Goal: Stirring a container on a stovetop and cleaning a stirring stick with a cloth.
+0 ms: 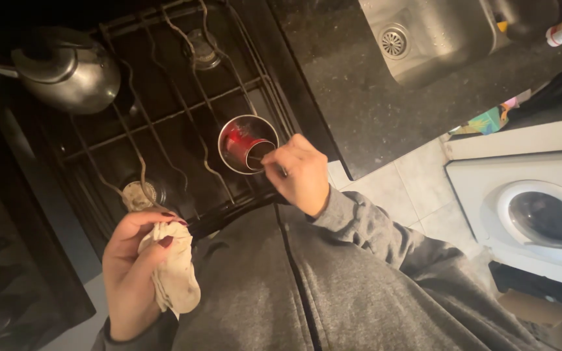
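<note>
Two hands work over a dark gas stove, seen from above. Farthest left, a steel kettle (66,71) sits on a rear burner, well apart from the work. Nearer the body, the left hand (139,260) is curled shut around a bunched pale cloth (173,273), thumb pressed across its top, held clear of the front burner (139,194) and the grate (164,117). To its right a small metal pot (248,144) with a reddish inside stands on the grate, and the right hand (300,172) is at its rim, fingertips pinching a thin stick-like tool that reaches into the pot. Stirring well here would likely mean keeping the tool low and the strokes small so the light pot does not slide on the bars, with the cloth ready to steady its wall. Further right lie the dark speckled surface (359,104), a steel sink (424,32) and a white washing machine (541,218). Dim light hides whether any flame burns, what the red contents are, and the tool's tip; the pot's handle cannot be made out.
</note>
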